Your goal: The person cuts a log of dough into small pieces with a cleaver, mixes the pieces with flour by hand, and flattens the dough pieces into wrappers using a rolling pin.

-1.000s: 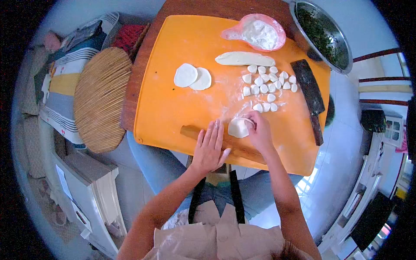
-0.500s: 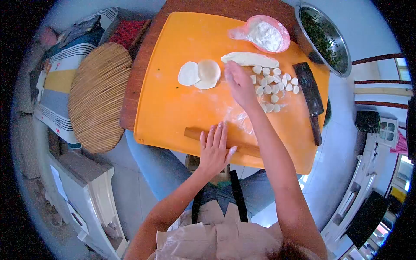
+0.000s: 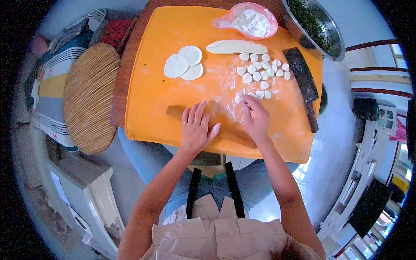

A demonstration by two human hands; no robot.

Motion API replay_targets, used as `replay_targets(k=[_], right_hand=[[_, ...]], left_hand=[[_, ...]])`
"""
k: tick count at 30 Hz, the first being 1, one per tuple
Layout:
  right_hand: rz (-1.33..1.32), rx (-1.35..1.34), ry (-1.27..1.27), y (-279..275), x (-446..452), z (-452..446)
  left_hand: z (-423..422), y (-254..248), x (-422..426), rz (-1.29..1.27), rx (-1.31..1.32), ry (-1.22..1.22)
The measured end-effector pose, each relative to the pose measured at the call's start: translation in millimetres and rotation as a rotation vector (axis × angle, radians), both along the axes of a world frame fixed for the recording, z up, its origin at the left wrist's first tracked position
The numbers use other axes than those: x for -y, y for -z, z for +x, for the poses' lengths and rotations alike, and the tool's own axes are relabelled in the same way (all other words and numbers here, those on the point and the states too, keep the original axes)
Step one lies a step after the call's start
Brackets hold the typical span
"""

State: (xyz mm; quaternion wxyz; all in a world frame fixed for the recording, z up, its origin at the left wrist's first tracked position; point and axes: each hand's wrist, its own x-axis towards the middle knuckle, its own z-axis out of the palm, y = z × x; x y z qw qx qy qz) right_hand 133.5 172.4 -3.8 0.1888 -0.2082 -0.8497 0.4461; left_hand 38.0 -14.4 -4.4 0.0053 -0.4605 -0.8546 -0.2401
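My left hand (image 3: 196, 130) lies flat on a wooden rolling pin (image 3: 236, 138) near the front edge of the orange mat (image 3: 151, 108), fingers stretched out. My right hand (image 3: 256, 118) is closed in a pinch at a small white dough piece (image 3: 238, 98), beside the right part of the pin. Several more dough pieces (image 3: 256, 76) lie just beyond it, dusted with flour. To the left are three thin round dough wrappers (image 3: 177, 66), overlapping one another. A long dough roll (image 3: 236, 47) rests behind the pieces.
A pink scoop of flour (image 3: 251, 22) sits at the back. Right of it stands a metal bowl of chopped greens (image 3: 314, 28). A dark cleaver (image 3: 302, 77) lies along the mat's right side. A round slatted tray (image 3: 91, 97) is left of the table.
My right hand has drawn back from beside the wrappers toward me, to the nearest dough pieces. A third wrapper now shows with the other two. My left hand stays on the rolling pin.
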Motion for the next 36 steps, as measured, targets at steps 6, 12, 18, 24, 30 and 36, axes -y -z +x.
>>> replay_targets(k=[6,12,18,24,30,36], right_hand=[[-0.009,0.176,0.132,-15.4,11.8,-14.4],[0.274,0.163,0.045,-18.8,14.7,-14.0],[0.588,0.211,-0.128,-12.4,18.2,-58.4],[0.562,0.278,-0.307,0.5,26.3,-50.0],[0.622,0.235,-0.198,-3.9,16.9,-62.5],[0.265,0.216,-0.062,-9.8,3.6,-34.5]], left_hand=[[0.9,-2.8,-1.3,-0.005,-0.017,-0.010],[1.2,-3.4,-2.8,0.008,-0.051,-0.015],[2.5,-2.1,-1.7,0.011,-0.075,-0.020],[-0.5,-8.7,-2.3,-0.036,-0.047,-0.008],[3.1,-20.5,-12.2,0.010,0.022,-0.072],[-7.8,-17.6,-21.2,-0.091,0.109,-0.030]])
